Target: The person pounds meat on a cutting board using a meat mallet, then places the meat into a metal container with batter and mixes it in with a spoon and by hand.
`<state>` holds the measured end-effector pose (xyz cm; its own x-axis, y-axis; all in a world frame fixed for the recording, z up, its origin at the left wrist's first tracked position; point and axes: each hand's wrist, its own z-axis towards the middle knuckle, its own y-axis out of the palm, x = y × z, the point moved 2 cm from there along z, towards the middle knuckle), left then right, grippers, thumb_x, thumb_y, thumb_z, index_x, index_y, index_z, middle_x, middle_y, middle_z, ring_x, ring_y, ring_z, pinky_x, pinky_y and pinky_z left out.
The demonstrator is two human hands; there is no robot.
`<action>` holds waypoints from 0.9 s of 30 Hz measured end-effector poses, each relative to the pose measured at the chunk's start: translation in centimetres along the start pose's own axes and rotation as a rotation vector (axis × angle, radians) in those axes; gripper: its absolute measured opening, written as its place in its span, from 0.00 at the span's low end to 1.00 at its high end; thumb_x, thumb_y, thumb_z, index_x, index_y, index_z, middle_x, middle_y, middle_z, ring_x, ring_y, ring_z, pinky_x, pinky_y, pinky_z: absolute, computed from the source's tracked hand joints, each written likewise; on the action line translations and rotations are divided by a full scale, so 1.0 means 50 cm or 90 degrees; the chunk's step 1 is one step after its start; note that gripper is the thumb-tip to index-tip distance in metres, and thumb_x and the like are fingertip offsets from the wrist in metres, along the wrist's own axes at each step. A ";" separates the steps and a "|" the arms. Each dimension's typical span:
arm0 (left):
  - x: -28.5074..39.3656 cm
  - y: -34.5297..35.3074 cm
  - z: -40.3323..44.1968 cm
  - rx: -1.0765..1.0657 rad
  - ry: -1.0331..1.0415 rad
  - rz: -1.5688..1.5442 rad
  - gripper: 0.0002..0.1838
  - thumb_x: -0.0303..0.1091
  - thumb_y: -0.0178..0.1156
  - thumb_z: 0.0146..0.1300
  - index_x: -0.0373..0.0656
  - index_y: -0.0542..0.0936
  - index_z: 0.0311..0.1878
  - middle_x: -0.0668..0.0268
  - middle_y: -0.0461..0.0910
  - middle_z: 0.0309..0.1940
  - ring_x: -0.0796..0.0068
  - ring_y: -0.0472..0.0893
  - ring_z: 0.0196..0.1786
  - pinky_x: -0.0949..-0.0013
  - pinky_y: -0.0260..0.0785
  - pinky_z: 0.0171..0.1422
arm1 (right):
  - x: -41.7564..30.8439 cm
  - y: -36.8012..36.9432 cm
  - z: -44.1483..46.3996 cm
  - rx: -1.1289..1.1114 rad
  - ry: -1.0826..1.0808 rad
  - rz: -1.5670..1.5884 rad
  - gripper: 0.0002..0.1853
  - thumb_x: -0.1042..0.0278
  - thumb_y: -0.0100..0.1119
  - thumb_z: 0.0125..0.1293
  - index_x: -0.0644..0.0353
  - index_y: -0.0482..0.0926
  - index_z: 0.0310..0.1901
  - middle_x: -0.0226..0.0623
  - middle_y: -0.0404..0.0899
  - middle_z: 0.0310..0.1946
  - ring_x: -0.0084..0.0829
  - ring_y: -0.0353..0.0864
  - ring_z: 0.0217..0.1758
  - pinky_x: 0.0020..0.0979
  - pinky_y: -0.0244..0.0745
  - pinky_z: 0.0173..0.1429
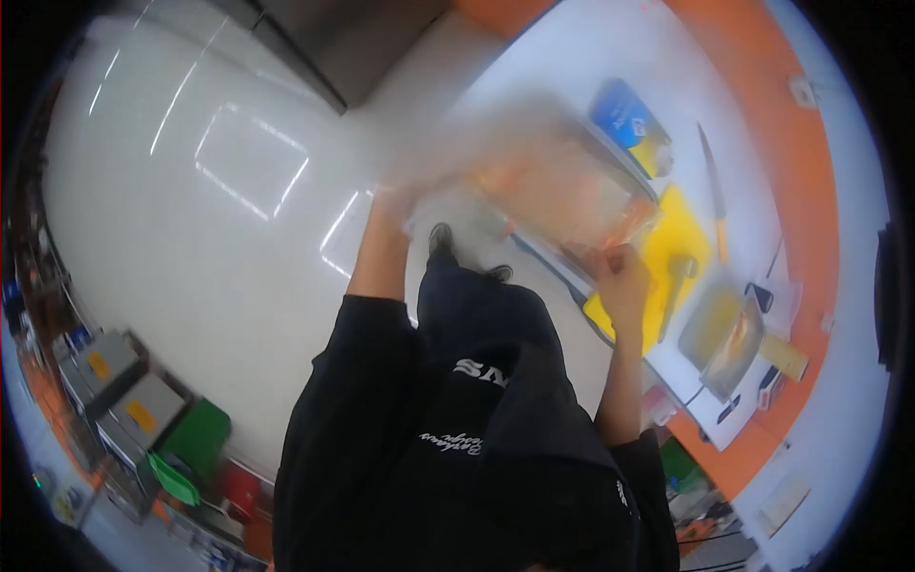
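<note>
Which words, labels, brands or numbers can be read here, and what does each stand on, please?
"SN", perhaps only part of a word: large white letters on the black fabric garment.
"Barhaus Design", spelling uncertain: small white script on the same garment.
Too blurred to read: white lettering on the blue-and-yellow rectangular packet.
Too small to read: any print on the orange rectangular labels.

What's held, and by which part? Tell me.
The right hand apparently grips a clear package by its near right corner; the left hand is too blurred to tell.

The white table [658, 57] carries a knife [717, 195] — yellow board [679, 234] too
</note>
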<state>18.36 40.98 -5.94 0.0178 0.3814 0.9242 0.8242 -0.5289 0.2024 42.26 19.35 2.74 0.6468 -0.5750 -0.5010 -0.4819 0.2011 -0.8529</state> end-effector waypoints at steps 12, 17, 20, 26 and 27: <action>0.140 0.035 -0.125 0.103 0.187 0.147 0.19 0.44 0.55 0.69 0.47 0.77 0.60 0.63 0.73 0.61 0.66 0.70 0.65 0.66 0.58 0.71 | 0.026 -0.029 0.047 -0.115 0.009 0.014 0.13 0.64 0.71 0.58 0.66 0.82 0.34 0.36 0.83 0.26 0.23 0.80 0.29 0.26 0.74 0.36; 0.048 0.107 -0.090 0.201 0.497 0.429 0.22 0.41 0.59 0.68 0.39 0.73 0.60 0.56 0.75 0.58 0.58 0.76 0.60 0.62 0.69 0.64 | -0.002 0.026 0.003 -0.116 -0.089 0.037 0.13 0.64 0.69 0.60 0.66 0.82 0.37 0.39 0.84 0.27 0.27 0.81 0.28 0.28 0.75 0.37; 0.128 0.196 -0.118 -0.048 0.158 -0.431 0.25 0.39 0.60 0.68 0.34 0.69 0.62 0.55 0.76 0.55 0.59 0.79 0.55 0.62 0.73 0.59 | 0.018 0.007 -0.042 -0.094 -0.100 0.163 0.12 0.64 0.68 0.61 0.66 0.82 0.33 0.41 0.83 0.24 0.29 0.80 0.25 0.29 0.74 0.34; 0.214 0.505 -0.156 -0.080 0.104 -0.213 0.23 0.32 0.60 0.67 0.34 0.69 0.63 0.59 0.78 0.53 0.68 0.80 0.53 0.67 0.74 0.58 | 0.338 -0.098 -0.188 -0.184 -0.005 0.141 0.16 0.57 0.60 0.68 0.65 0.81 0.35 0.47 0.81 0.24 0.38 0.81 0.29 0.35 0.73 0.39; 0.171 0.539 -0.126 -0.073 0.071 -0.093 0.24 0.31 0.61 0.66 0.35 0.69 0.63 0.60 0.78 0.52 0.69 0.80 0.53 0.67 0.74 0.58 | 0.391 -0.120 -0.229 -0.229 0.079 0.159 0.15 0.58 0.60 0.67 0.65 0.81 0.38 0.48 0.81 0.26 0.41 0.81 0.31 0.36 0.73 0.40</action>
<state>37.14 25.21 9.48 -0.1655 0.3776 0.9110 0.7432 -0.5595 0.3669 51.04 -2.20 -0.26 0.4199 -0.6391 -0.6444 -0.8025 0.0702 -0.5925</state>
